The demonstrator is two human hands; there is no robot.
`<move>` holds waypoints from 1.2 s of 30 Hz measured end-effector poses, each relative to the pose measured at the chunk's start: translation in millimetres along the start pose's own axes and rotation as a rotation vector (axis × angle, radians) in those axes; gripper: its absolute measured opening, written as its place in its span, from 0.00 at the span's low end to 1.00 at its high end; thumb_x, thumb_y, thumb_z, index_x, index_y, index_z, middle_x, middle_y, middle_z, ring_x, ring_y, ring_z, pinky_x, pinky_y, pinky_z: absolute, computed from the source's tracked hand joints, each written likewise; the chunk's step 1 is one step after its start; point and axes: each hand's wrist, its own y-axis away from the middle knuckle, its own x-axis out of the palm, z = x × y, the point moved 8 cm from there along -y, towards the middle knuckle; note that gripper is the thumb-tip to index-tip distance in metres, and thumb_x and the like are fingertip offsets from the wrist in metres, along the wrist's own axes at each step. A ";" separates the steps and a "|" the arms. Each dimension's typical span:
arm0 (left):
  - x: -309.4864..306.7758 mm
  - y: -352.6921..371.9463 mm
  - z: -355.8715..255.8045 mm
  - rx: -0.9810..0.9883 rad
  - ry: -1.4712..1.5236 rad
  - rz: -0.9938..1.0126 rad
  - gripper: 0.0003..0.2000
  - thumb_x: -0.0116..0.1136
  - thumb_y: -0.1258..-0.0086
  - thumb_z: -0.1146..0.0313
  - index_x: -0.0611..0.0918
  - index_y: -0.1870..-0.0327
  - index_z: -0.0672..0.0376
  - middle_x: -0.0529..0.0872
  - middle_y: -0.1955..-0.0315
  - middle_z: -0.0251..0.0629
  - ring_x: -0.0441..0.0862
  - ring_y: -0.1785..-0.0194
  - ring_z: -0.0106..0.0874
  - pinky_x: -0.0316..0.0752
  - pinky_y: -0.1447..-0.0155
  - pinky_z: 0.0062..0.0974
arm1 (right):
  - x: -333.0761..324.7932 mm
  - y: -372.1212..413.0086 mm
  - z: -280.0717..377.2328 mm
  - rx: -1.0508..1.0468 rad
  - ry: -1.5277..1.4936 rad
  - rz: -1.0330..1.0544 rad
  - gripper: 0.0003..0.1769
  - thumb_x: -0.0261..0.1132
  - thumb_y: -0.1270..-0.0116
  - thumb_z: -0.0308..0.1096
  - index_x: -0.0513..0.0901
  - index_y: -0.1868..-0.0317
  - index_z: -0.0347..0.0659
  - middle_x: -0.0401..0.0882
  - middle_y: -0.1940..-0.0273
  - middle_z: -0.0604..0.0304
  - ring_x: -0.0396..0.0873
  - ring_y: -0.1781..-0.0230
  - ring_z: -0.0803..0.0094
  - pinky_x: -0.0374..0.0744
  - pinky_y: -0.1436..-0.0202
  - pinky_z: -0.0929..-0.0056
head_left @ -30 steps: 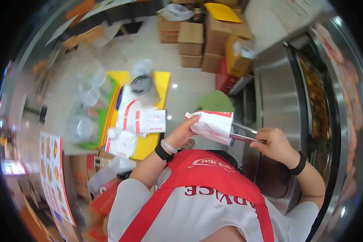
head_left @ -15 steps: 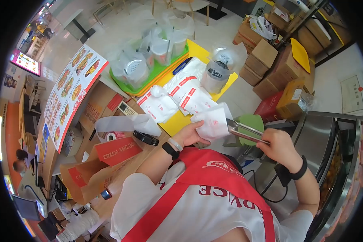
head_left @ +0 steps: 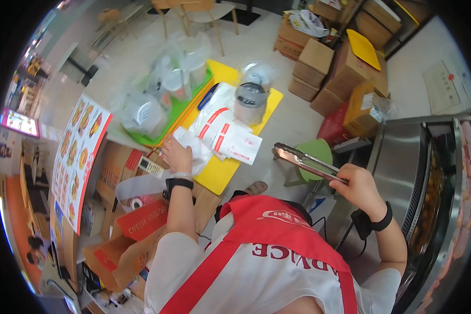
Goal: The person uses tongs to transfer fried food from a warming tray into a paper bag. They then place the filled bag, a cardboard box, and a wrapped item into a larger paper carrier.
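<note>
My left hand (head_left: 178, 157) is at the left side of the yellow tray (head_left: 214, 175), its fingers on a white paper bag (head_left: 196, 149). Part of the bag is hidden under the hand. My right hand (head_left: 355, 186) grips metal tongs (head_left: 311, 166) by the handle end. The tongs point left over the floor and a green stool (head_left: 317, 157), with nothing visible between their tips. Right of the left hand lie more white paper bags with red print (head_left: 239, 144). Lidded cups in a clear plastic bag (head_left: 252, 99) stand behind them.
A green tray (head_left: 165, 131) with several bagged cups is at the back left. Brown paper carrier bags (head_left: 136, 230) and a menu board (head_left: 78, 157) stand on the left. Cardboard boxes (head_left: 311, 63) are stacked beyond; a steel counter (head_left: 400, 167) is on the right.
My left hand has moved left with the white paper bag, away from the tongs, to the tray's left side. The tongs are no longer at the bag's mouth. The view has shifted.
</note>
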 end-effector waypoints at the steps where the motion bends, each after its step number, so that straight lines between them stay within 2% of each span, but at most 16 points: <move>1: 9.7 2.0 -12.3 0.032 0.017 0.006 0.35 0.65 0.54 0.66 0.65 0.43 0.67 0.69 0.47 0.53 0.65 0.43 0.44 0.58 0.38 0.37 | -3.1 4.3 -5.6 0.029 0.004 -0.021 0.10 0.67 0.52 0.35 0.78 0.76 0.37 0.72 0.76 0.53 0.74 0.73 0.55 0.71 0.71 0.63; 3: 33.9 33.5 -86.2 0.685 0.337 0.008 0.31 0.63 0.52 0.67 0.67 0.44 0.65 0.71 0.48 0.50 0.67 0.44 0.45 0.61 0.40 0.38 | -8.1 20.4 -14.2 0.039 -0.011 -0.066 0.10 0.67 0.52 0.36 0.78 0.76 0.37 0.73 0.75 0.53 0.74 0.73 0.54 0.71 0.70 0.63; 4: 61.1 54.1 -113.1 0.830 0.411 0.293 0.27 0.61 0.51 0.68 0.69 0.46 0.63 0.71 0.48 0.48 0.68 0.45 0.45 0.63 0.41 0.37 | -10.4 26.4 -18.5 0.079 -0.008 -0.059 0.10 0.67 0.51 0.36 0.78 0.75 0.37 0.73 0.74 0.53 0.74 0.72 0.54 0.71 0.70 0.63; 6: 88.1 87.9 -153.6 1.042 0.408 0.596 0.25 0.61 0.52 0.69 0.72 0.49 0.59 0.72 0.50 0.46 0.69 0.46 0.44 0.64 0.42 0.36 | -16.3 41.0 -24.3 0.131 -0.025 -0.094 0.11 0.66 0.50 0.38 0.79 0.73 0.38 0.75 0.73 0.54 0.75 0.70 0.54 0.73 0.68 0.63; 9: 129.0 93.9 -156.3 1.153 0.288 0.633 0.14 0.57 0.55 0.76 0.78 0.63 0.60 0.75 0.62 0.44 0.72 0.55 0.43 0.68 0.50 0.36 | -22.6 68.8 -35.5 0.205 -0.042 -0.161 0.12 0.65 0.49 0.39 0.80 0.72 0.39 0.76 0.72 0.54 0.76 0.69 0.55 0.74 0.67 0.63; 10: 142.2 90.1 -151.7 1.178 0.281 0.642 0.13 0.57 0.57 0.78 0.78 0.66 0.60 0.75 0.64 0.44 0.71 0.56 0.44 0.68 0.52 0.37 | -26.3 81.0 -43.5 0.278 -0.030 -0.215 0.12 0.65 0.49 0.39 0.80 0.72 0.39 0.76 0.72 0.54 0.76 0.69 0.55 0.74 0.67 0.63; 12: 132.2 81.3 -150.5 1.116 0.257 0.676 0.14 0.58 0.58 0.80 0.78 0.66 0.58 0.73 0.65 0.45 0.70 0.56 0.46 0.68 0.51 0.37 | -25.3 99.3 -49.4 0.280 -0.073 -0.241 0.12 0.65 0.49 0.40 0.80 0.71 0.38 0.76 0.72 0.54 0.76 0.69 0.56 0.74 0.66 0.63; 17: 104.4 71.5 -153.3 1.188 0.250 0.621 0.19 0.59 0.57 0.81 0.75 0.59 0.60 0.72 0.59 0.47 0.70 0.54 0.47 0.68 0.50 0.38 | -15.7 133.5 -68.9 0.444 -0.139 -0.273 0.13 0.65 0.48 0.40 0.80 0.70 0.38 0.77 0.72 0.54 0.77 0.69 0.57 0.74 0.66 0.64; 18: 106.3 69.4 -152.9 1.203 0.248 0.621 0.19 0.59 0.57 0.81 0.75 0.59 0.60 0.72 0.59 0.47 0.70 0.54 0.47 0.68 0.50 0.38 | -13.9 137.6 -71.0 0.444 -0.148 -0.273 0.13 0.65 0.48 0.40 0.80 0.70 0.38 0.77 0.72 0.54 0.77 0.69 0.57 0.74 0.66 0.64; 20: 124.9 63.2 -144.4 1.129 0.131 0.793 0.18 0.59 0.56 0.81 0.76 0.60 0.60 0.72 0.59 0.48 0.71 0.56 0.47 0.69 0.52 0.38 | -12.5 142.8 -72.9 0.440 -0.162 -0.275 0.13 0.65 0.48 0.40 0.80 0.70 0.38 0.77 0.71 0.54 0.77 0.69 0.57 0.74 0.66 0.64; 23: 128.7 60.2 -145.2 1.157 -0.032 0.789 0.17 0.59 0.58 0.81 0.77 0.62 0.60 0.74 0.62 0.48 0.73 0.57 0.47 0.70 0.52 0.36 | -17.0 145.4 -73.4 0.426 -0.174 -0.280 0.12 0.66 0.48 0.39 0.80 0.71 0.37 0.76 0.72 0.56 0.76 0.70 0.58 0.72 0.67 0.66; 27: 114.8 62.8 -154.3 1.191 0.002 0.726 0.14 0.57 0.55 0.83 0.76 0.64 0.61 0.73 0.63 0.47 0.72 0.59 0.47 0.70 0.53 0.38 | -18.7 142.5 -75.8 0.407 -0.168 -0.268 0.12 0.66 0.48 0.39 0.80 0.71 0.37 0.77 0.72 0.56 0.76 0.70 0.58 0.72 0.67 0.66; 29: 104.4 60.1 -157.1 1.210 0.122 0.674 0.13 0.54 0.54 0.84 0.76 0.65 0.62 0.73 0.64 0.48 0.72 0.60 0.47 0.70 0.54 0.38 | -19.7 140.1 -74.0 0.378 -0.175 -0.276 0.12 0.66 0.48 0.39 0.80 0.71 0.37 0.77 0.72 0.56 0.76 0.70 0.58 0.72 0.67 0.66; 30: 102.6 57.1 -155.4 1.157 0.110 0.701 0.14 0.55 0.56 0.85 0.76 0.66 0.60 0.75 0.63 0.47 0.73 0.57 0.48 0.70 0.55 0.36 | -18.4 138.5 -72.8 0.376 -0.183 -0.242 0.12 0.66 0.48 0.39 0.80 0.71 0.37 0.77 0.72 0.56 0.76 0.70 0.58 0.72 0.67 0.66; 34: 123.8 49.6 -138.5 1.085 0.088 0.835 0.13 0.54 0.56 0.85 0.76 0.67 0.61 0.74 0.64 0.48 0.73 0.58 0.49 0.70 0.54 0.36 | -11.5 135.6 -72.6 0.339 -0.181 -0.197 0.12 0.66 0.48 0.38 0.80 0.71 0.38 0.77 0.72 0.56 0.76 0.70 0.58 0.72 0.68 0.66; 36: 111.7 52.4 -145.1 1.196 0.097 0.709 0.11 0.55 0.56 0.84 0.76 0.70 0.61 0.74 0.67 0.47 0.72 0.60 0.47 0.70 0.55 0.36 | -12.1 135.0 -71.3 0.334 -0.188 -0.194 0.13 0.66 0.48 0.40 0.80 0.71 0.38 0.77 0.72 0.54 0.76 0.69 0.57 0.73 0.66 0.64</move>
